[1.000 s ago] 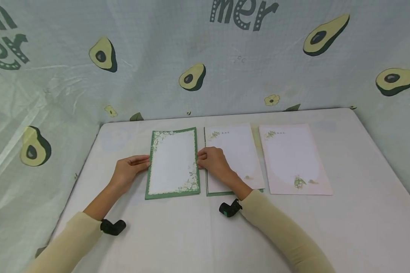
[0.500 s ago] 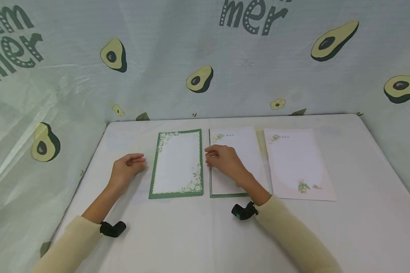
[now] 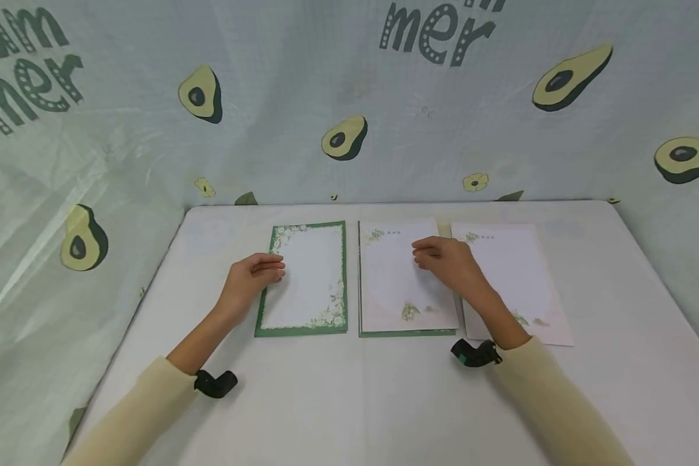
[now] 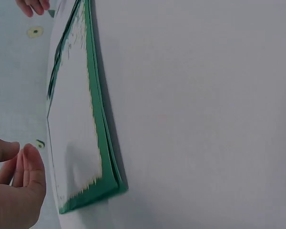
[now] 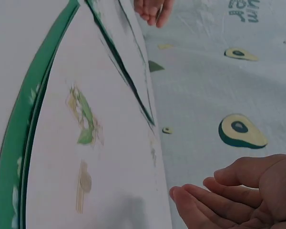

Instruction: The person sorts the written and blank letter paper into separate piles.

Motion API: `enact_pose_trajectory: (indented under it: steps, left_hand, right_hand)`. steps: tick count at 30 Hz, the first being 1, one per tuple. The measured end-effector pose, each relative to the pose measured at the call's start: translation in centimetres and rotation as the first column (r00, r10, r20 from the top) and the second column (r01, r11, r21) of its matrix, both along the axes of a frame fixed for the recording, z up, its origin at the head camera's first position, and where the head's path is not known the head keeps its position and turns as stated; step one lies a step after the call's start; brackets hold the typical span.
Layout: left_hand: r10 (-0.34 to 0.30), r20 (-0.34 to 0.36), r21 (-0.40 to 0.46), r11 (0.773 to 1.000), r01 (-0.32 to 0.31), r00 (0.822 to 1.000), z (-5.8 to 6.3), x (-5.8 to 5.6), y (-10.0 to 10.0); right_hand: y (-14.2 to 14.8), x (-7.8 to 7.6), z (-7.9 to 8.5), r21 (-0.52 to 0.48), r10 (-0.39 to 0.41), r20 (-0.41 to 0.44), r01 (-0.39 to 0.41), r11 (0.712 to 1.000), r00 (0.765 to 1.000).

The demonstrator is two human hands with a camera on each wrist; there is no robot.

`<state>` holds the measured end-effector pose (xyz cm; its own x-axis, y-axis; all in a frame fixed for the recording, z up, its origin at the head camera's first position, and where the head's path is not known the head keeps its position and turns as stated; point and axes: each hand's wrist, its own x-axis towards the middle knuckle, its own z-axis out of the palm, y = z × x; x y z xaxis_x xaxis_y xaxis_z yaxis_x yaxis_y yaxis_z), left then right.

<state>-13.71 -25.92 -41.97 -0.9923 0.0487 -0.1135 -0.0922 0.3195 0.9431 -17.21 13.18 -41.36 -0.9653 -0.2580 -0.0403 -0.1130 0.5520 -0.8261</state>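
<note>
A green-bordered stack of stationery paper [image 3: 309,278] with white flowers lies at the left on the table. My left hand [image 3: 249,285] hovers over its left edge, fingers nearly straight and holding nothing; in the left wrist view a shadow falls on the top sheet. In the middle lies a pale pink stack of paper [image 3: 399,275] with a green sheet [image 3: 408,334] peeking out beneath its lower edge. Above the right side of that stack is my right hand [image 3: 457,265], its fingers loosely bent and empty. The right forearm partly covers another pale pink sheet [image 3: 509,265] at the right.
The white-covered table [image 3: 338,401] extends in front of the papers. A pale green curtain [image 3: 268,90] with avocado prints rises behind its far edge. A black wrist camera [image 3: 215,384] sits on the left wrist, another black wrist camera [image 3: 476,353] on the right.
Both hands have left the sides of the green-bordered stack. The right hand has moved right over the middle stack; the left drew back, then came over the left stack's edge. The view has shifted slightly.
</note>
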Motion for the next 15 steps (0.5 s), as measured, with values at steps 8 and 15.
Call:
enact_pose_trajectory:
  steps: [8, 15]
  left_hand:
    - [-0.101, 0.002, 0.054, 0.993, 0.101, 0.995, -1.0, -0.7, 3.7]
    - [-0.196, 0.021, 0.075, 0.978, 0.194, 0.98, -1.1, -1.2, 7.1]
  right_hand:
    - [3.2, 0.1, 0.0, 0.184, -0.04, -0.051, 0.049, 0.982, 0.998]
    - [4.3, 0.5, -0.3, 0.235, -0.066, -0.002, 0.065, 0.97, 0.998]
